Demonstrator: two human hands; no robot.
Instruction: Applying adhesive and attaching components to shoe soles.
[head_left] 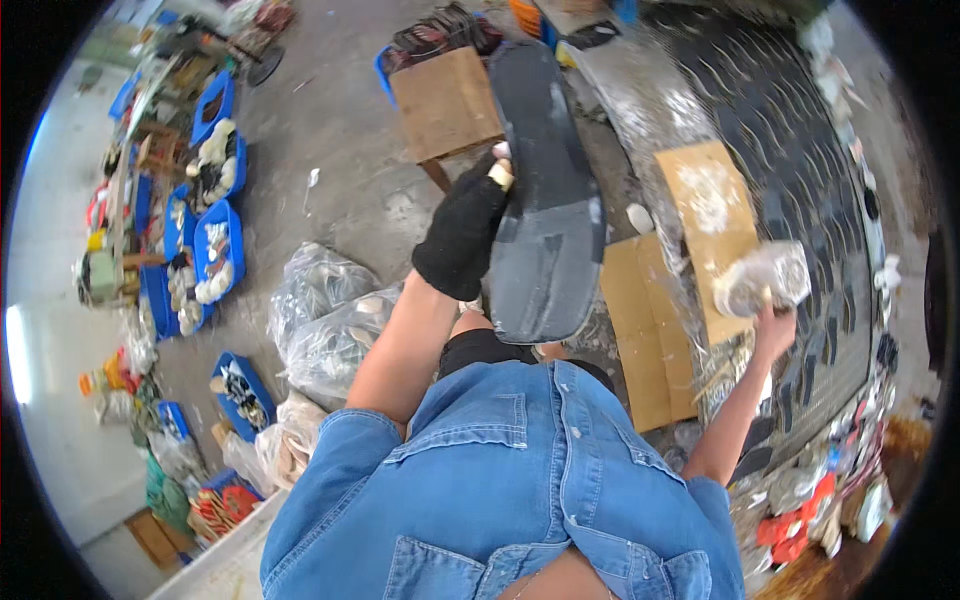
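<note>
Keep the dark sole point(548, 200) pinched securely by its edge in the gloved left hand point(462, 225); steady the cloudy container point(765, 278) gripped in the right hand point(776, 328)

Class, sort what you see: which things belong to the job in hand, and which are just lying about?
Likely in the job:
black shoe sole, in the gloved left hand
translucent container, in the right hand
perhaps the white-smeared cardboard near it

Apparently just lying about:
wooden stool
clear plastic bags
blue bins
</note>
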